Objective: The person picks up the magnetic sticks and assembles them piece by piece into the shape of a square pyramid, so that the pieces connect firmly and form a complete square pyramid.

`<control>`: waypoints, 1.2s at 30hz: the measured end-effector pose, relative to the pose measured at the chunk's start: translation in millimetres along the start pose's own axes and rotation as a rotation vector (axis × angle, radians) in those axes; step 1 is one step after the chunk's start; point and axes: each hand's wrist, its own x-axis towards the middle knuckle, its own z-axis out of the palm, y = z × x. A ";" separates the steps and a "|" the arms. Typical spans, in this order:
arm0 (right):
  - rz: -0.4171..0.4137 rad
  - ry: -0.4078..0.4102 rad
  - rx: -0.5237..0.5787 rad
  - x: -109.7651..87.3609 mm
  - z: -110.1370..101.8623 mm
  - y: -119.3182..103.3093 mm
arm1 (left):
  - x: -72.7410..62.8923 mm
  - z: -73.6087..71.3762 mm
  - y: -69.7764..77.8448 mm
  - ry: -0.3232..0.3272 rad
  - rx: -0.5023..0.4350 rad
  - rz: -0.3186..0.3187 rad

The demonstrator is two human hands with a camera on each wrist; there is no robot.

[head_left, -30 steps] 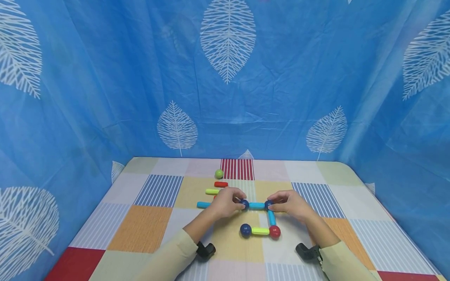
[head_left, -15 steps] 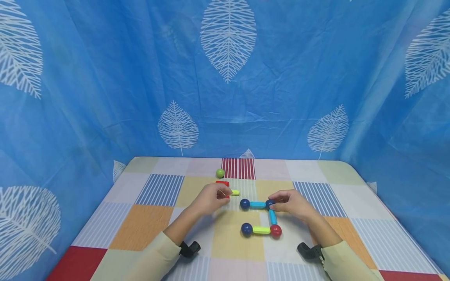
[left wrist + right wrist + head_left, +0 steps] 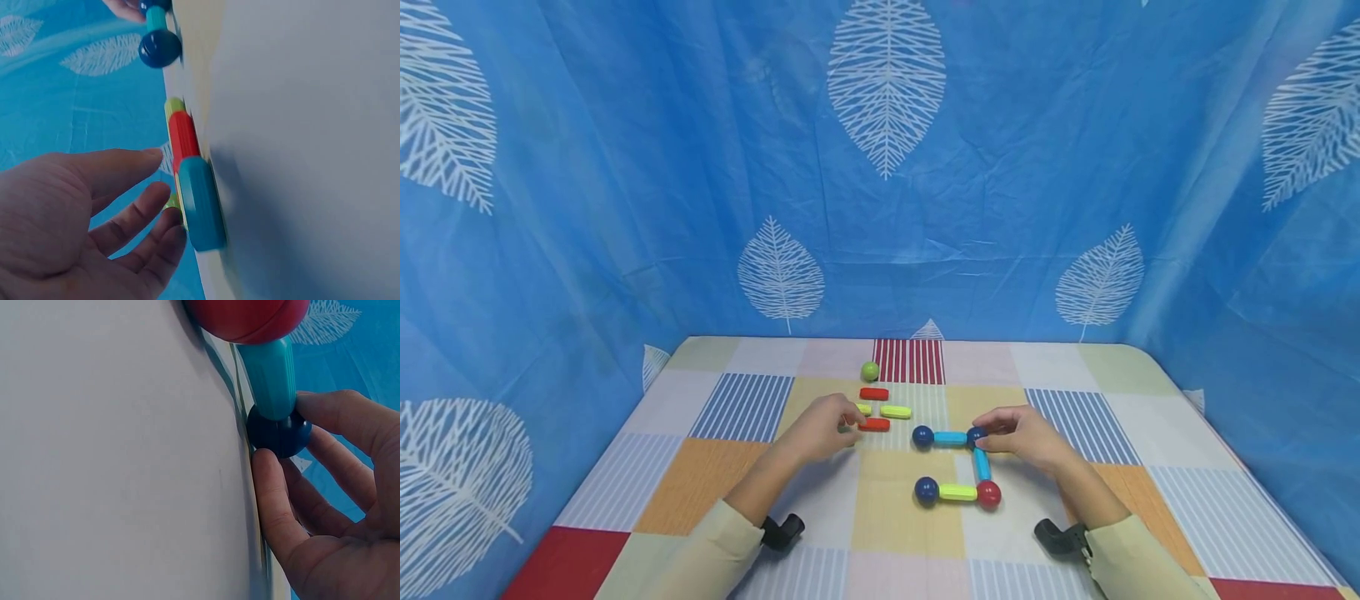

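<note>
My right hand [image 3: 1026,435] pinches a dark blue ball [image 3: 281,436] between thumb and fingers. That ball joins two light blue sticks; one [image 3: 951,437] runs left to another dark blue ball [image 3: 922,436], the other [image 3: 982,465] runs down to a red ball [image 3: 988,494]. From the red ball a yellow-green stick [image 3: 958,492] leads to a third dark blue ball [image 3: 927,490]. My left hand [image 3: 822,429] hovers by the loose sticks, thumb and fingers apart and holding nothing. Beside its fingertips lies a light blue stick [image 3: 201,203], hidden in the head view.
Close to my left hand lie two red sticks, one nearer [image 3: 874,425] and one farther [image 3: 874,394], and a yellow-green stick [image 3: 896,412]. Another yellow-green stick is partly covered. A green ball [image 3: 869,371] sits behind them. Blue leaf-patterned curtains [image 3: 1000,167] enclose the table.
My left hand has let go of the left dark blue ball and moved left across the loose sticks. The right hand keeps its hold on the corner ball.
</note>
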 end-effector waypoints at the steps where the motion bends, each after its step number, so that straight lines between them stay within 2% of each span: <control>1: 0.001 0.000 -0.001 -0.1 0.2 0.0 | -0.3 -0.4 -3.4 -0.002 0.014 0.017; 4: 0.003 0.000 -0.003 -0.3 0.3 0.0 | -0.6 -1.4 -12.0 -0.013 0.033 0.028; 10: 0.002 0.003 0.004 -0.1 -0.3 0.2 | -1.8 -2.5 -19.9 -0.040 0.021 0.002; 26: 0.008 0.022 -0.020 -0.4 1.5 -0.1 | -2.2 -4.4 -21.7 -0.075 0.039 0.032; 33: 0.015 0.043 -0.050 2.4 -2.6 1.0 | -0.5 -3.6 -23.8 -0.092 0.033 0.074; 36: 0.018 0.048 -0.062 3.4 -4.6 1.2 | -0.7 -3.3 -22.3 -0.103 0.028 0.067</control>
